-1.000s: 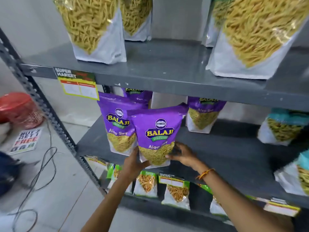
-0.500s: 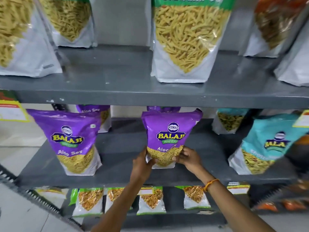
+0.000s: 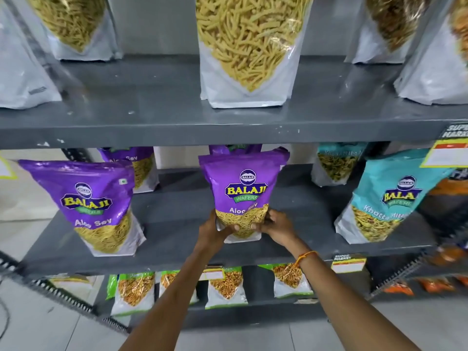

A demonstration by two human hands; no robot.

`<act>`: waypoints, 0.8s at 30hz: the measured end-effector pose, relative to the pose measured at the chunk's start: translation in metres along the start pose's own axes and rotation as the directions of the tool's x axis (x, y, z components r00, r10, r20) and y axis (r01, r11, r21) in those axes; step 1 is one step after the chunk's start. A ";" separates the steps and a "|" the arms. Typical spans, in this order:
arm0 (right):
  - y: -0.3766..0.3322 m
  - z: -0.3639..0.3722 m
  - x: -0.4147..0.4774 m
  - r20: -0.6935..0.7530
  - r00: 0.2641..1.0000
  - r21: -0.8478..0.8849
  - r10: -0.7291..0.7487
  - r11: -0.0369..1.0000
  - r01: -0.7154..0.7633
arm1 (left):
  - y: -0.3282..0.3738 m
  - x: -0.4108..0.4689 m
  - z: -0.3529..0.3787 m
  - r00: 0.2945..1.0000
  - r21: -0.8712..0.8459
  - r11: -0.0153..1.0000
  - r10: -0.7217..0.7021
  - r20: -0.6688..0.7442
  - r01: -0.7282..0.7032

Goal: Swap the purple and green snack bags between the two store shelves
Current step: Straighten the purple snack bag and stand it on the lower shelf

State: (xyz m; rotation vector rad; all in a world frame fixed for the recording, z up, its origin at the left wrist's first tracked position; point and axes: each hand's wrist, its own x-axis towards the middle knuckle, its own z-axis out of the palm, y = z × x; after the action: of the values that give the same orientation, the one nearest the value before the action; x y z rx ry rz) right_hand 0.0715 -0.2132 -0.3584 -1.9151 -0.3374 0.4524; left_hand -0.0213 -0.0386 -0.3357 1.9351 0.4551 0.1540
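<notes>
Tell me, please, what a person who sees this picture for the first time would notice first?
First, the purple Aloo Sev bag at the centre of the middle shelf, upright, with the left hand and the right hand in a grip on its bottom corners. Next, a twin purple Aloo Sev bag stands to its left and a teal Khatta Mitha bag to its right. Above, a big clear pouch of yellow sticks fills the top shelf.
</notes>
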 end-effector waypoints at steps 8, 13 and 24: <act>-0.021 0.007 -0.032 -0.051 0.999 -0.082 -0.015 0.997 0.011 | 0.000 -0.022 0.001 1.000 -0.013 1.000 -0.019 -0.012 0.019; -0.016 0.011 -0.038 -0.095 0.995 -0.102 -0.024 0.995 0.014 | 0.000 -0.025 0.000 1.000 0.003 1.000 -0.016 0.011 0.016; -0.016 0.012 -0.036 -0.087 0.996 -0.126 0.013 0.992 -0.024 | -0.004 -0.024 0.002 1.000 -0.001 1.000 -0.024 0.014 0.024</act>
State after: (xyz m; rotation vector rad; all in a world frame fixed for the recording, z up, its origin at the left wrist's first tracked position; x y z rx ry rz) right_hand 0.0336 -0.2136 -0.3424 -2.0562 -0.2982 0.3662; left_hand -0.0435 -0.0478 -0.3375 1.9278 0.4689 0.1251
